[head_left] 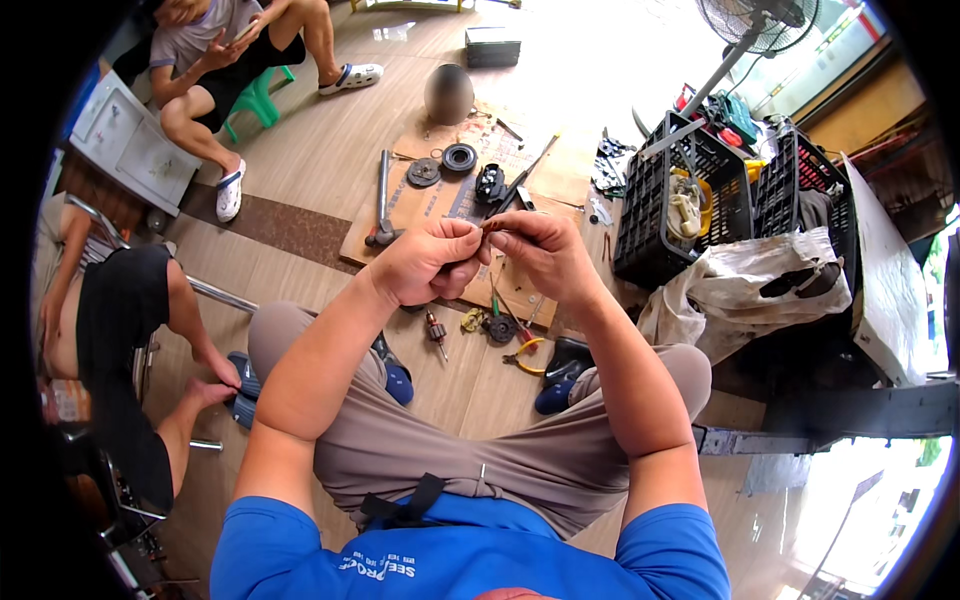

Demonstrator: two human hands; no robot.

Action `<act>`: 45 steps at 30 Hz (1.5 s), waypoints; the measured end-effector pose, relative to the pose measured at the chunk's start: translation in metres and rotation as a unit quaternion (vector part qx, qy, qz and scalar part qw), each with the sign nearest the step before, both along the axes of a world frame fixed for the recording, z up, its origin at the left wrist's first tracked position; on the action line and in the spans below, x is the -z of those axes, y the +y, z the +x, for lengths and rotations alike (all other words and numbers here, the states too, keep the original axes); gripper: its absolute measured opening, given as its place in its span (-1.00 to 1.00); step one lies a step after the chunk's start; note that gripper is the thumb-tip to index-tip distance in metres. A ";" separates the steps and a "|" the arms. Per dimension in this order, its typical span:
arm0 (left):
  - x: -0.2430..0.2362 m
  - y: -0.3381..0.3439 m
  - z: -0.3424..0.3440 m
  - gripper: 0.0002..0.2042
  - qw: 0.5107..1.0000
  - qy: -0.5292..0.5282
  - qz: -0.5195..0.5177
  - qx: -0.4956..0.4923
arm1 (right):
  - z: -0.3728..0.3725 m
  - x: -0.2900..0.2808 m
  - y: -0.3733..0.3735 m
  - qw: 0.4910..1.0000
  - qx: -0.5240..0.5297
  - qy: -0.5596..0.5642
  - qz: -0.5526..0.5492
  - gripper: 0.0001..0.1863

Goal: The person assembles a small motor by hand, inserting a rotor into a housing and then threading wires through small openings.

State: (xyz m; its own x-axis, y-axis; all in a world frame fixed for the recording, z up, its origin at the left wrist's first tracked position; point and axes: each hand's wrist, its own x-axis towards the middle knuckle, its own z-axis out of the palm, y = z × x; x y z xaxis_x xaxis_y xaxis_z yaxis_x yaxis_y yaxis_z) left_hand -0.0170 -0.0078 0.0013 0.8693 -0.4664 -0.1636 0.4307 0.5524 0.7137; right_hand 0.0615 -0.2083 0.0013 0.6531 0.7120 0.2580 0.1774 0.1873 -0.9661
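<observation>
My left hand [428, 264] and my right hand [545, 254] meet in front of me, above the near part of a cardboard sheet [408, 208]. Fingers on both are closed in a pinch around something small and dark that is too tiny to name. On the cardboard beyond them lie a hammer [383, 198], a flat round metal disc [423, 173], a black ring-shaped part [459, 158] and a black housing-like part [490, 184]. Nearer to me on the floor is a motor armature [436, 330]. Yellow-handled pliers [524, 358] rest below my right hand.
Black plastic crates [640, 215] with parts and tools stand at the right, a whitish cloth [735, 290] hanging before them. A standing fan [765, 20] is at the far right. Two people sit at the left, one on a green stool [258, 100]. A grey box [492, 47] lies farther off.
</observation>
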 end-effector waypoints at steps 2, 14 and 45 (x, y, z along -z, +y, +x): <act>-0.002 -0.005 0.001 -0.80 0.998 0.005 0.047 -0.045 | 0.001 -0.001 -0.001 1.000 0.013 0.004 -0.005 -0.85; 0.017 -0.034 -0.008 -0.83 0.905 -0.186 0.276 -0.265 | 0.001 -0.003 -0.006 0.983 0.046 0.169 0.059 -0.84; 0.001 -0.049 -0.009 -0.82 0.855 -0.160 0.400 -0.290 | -0.004 -0.011 -0.003 0.987 0.137 0.070 0.044 -0.88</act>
